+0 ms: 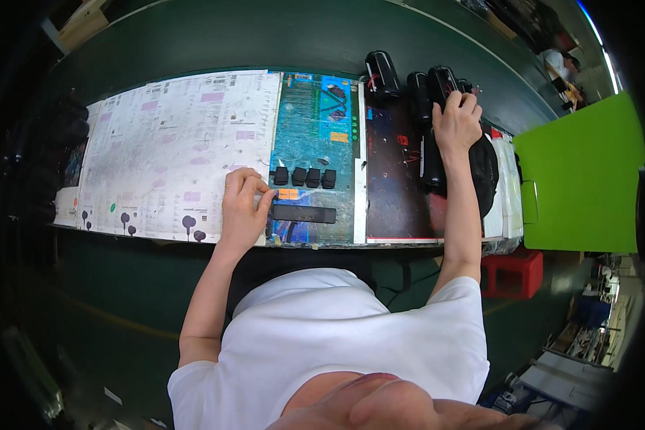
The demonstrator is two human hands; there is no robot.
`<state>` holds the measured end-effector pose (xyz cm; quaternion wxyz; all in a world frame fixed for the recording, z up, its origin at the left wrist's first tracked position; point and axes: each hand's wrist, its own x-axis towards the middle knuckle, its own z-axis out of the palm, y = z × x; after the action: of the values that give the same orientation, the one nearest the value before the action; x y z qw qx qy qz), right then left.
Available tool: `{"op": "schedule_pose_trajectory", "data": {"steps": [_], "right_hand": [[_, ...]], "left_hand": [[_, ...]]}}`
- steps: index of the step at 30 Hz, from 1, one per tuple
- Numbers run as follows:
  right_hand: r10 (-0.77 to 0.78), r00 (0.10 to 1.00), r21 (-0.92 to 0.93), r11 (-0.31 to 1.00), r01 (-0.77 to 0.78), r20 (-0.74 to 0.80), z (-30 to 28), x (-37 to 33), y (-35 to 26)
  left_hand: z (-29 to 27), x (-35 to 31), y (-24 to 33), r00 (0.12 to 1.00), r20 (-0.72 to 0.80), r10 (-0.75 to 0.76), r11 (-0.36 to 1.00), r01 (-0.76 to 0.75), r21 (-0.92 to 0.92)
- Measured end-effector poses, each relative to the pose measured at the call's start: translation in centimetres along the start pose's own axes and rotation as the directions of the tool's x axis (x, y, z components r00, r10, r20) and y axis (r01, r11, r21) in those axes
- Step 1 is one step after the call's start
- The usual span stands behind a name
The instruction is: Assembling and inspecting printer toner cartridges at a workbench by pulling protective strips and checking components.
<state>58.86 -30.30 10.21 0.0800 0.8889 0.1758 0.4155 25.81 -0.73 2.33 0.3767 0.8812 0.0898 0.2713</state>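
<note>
My left hand (pixel 242 208) rests on the bench edge with its fingertips pinching the left end of a flat black bar (pixel 302 213) that lies on a blue mat (pixel 315 143). A row of several small black blocks (pixel 305 176) sits just above the bar, beside an orange tag (pixel 288 193). My right hand (pixel 457 122) reaches far forward and closes over a black cylindrical part (pixel 441 84) at the back of the bench. More black cylinders (pixel 383 73) stand beside it.
White printed paper sheets (pixel 172 150) cover the left half of the bench. A dark board (pixel 398 179) lies right of the mat. A bright green panel (pixel 580 179) stands at the right, a red crate (pixel 512 272) below it. Another person (pixel 560 66) works far back right.
</note>
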Motion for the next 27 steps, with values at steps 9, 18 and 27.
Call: {"op": "schedule_pose_trajectory", "data": {"steps": [9,18,27], "right_hand": [[0.022,0.998,0.163,0.986,-0.031,0.059,-3.3,-3.7,0.8],[0.576,0.729,-0.244,0.817,-0.522,0.370,-5.3,-20.1,21.6],[0.060,0.968,-0.184,0.983,-0.015,0.245,-5.5,-26.2,20.5]], "left_hand": [[-0.3,-0.9,-0.7,1.000,0.029,-0.004,0.997,0.002,0.082],[0.1,-0.2,-0.1,0.993,0.112,0.044,0.990,-0.058,0.131],[0.6,-0.7,-0.1,0.986,0.128,0.104,0.969,-0.130,0.210]]}}
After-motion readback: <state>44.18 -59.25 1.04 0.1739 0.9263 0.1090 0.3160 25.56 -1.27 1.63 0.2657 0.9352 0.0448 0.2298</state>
